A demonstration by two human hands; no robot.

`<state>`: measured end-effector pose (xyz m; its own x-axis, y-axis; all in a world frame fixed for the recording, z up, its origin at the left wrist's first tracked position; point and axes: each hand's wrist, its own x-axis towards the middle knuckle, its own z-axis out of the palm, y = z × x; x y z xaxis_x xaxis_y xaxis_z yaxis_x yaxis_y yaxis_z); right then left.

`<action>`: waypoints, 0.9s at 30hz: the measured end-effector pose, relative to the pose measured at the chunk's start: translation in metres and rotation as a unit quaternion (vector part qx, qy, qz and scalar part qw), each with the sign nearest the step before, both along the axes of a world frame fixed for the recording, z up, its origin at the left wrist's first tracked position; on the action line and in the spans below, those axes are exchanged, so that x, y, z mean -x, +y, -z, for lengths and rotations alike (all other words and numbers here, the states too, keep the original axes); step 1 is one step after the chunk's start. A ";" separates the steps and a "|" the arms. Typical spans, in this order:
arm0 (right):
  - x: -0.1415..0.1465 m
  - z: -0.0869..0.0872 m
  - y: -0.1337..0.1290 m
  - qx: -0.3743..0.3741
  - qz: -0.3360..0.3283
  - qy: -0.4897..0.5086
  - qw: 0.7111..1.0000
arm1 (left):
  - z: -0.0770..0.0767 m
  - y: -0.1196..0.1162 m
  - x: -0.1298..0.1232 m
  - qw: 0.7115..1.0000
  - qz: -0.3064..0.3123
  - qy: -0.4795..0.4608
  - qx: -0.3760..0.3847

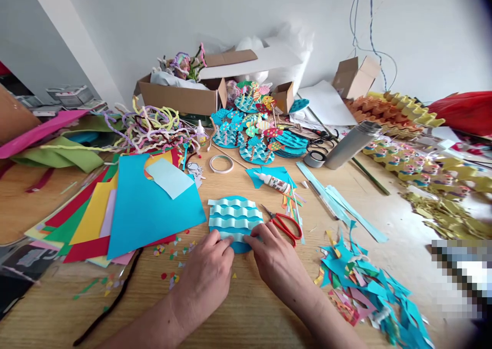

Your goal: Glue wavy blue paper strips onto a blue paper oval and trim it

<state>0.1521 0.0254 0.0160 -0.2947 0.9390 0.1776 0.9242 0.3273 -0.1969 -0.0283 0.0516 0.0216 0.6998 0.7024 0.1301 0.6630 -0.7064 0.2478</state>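
Observation:
A round blue paper disc (242,248) lies flat on the table in front of me, crossed by several wavy light-blue paper strips (234,211). At the strip nearest me, my left hand (210,262) has its fingers curled, with fingertips on the strip's left part. My right hand (271,249) is likewise closed, thumb and fingers at the right end of the same strip. What lies under the fingertips is partly hidden. Red-handled scissors (286,227) rest just beyond my right hand, blades partly apart. A white glue bottle (273,182) lies on a blue paper scrap behind the disc.
Coloured paper sheets (154,221) are stacked at left, pipe cleaners (154,126) behind them. Finished wave-covered discs (257,150) stand at the back near a tape roll (221,164). A grey flask (351,144) stands tilted-looking at right. Blue paper offcuts (369,277) lie at front right.

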 end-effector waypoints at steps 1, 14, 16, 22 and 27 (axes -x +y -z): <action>0.000 0.000 0.000 -0.002 -0.001 -0.001 1.000 | 0.000 0.000 0.000 1.000 0.000 0.000 0.000; 0.003 -0.005 0.001 0.039 -0.004 -0.022 0.999 | -0.002 0.000 0.000 1.000 0.006 -0.006 -0.001; 0.004 -0.006 0.001 0.030 0.000 -0.015 0.999 | -0.002 0.000 -0.001 1.000 0.005 -0.012 -0.005; 0.001 -0.007 0.001 0.013 -0.003 0.057 0.998 | -0.004 0.001 -0.002 1.000 -0.001 -0.018 -0.020; -0.005 -0.008 0.000 -0.002 0.012 0.195 0.981 | -0.012 -0.001 -0.004 0.999 -0.004 -0.021 -0.047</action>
<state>0.1574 0.0254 0.0243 -0.1811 0.9441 0.2755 0.7864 0.3072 -0.5359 -0.0246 0.0508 0.0334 0.6864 0.6916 0.2248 0.6596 -0.7222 0.2081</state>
